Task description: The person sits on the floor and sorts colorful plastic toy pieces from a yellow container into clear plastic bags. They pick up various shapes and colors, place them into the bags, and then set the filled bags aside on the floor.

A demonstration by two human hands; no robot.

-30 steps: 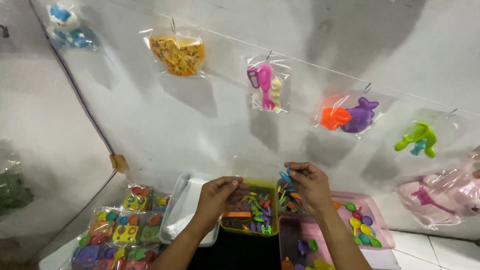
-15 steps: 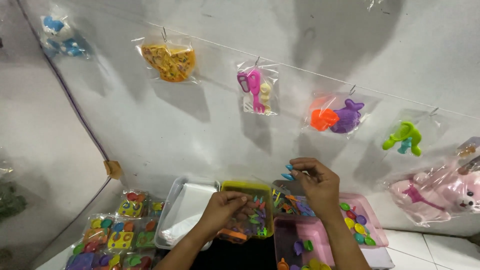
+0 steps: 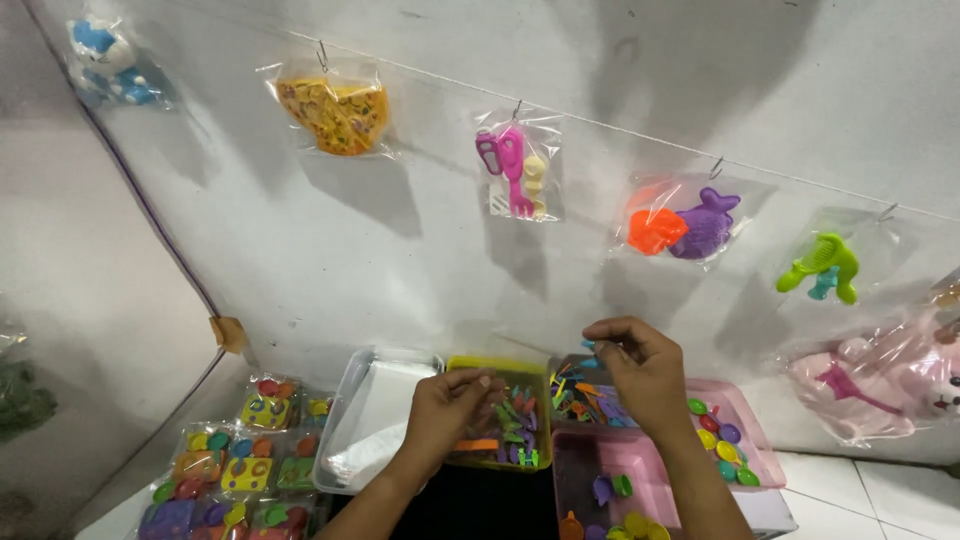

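Two hands sort small plastic toy pieces over bins set against a white wall.

The left hand (image 3: 450,410) hovers over the yellow bin (image 3: 497,368) of mixed coloured pieces, fingers curled down into a narrow grip; whether it holds anything I cannot tell. The right hand (image 3: 640,370) is raised above the neighbouring bin of sticks (image 3: 585,400), its grip pinched on a small blue piece (image 3: 592,347) at the fingertips. A clear empty-looking tray (image 3: 375,420) sits left of the yellow bin, a pink bin (image 3: 735,445) of round pieces to the right. Packed toy bags (image 3: 235,465) lie at lower left; more bags of toys (image 3: 517,175) hang on a wire along the wall.
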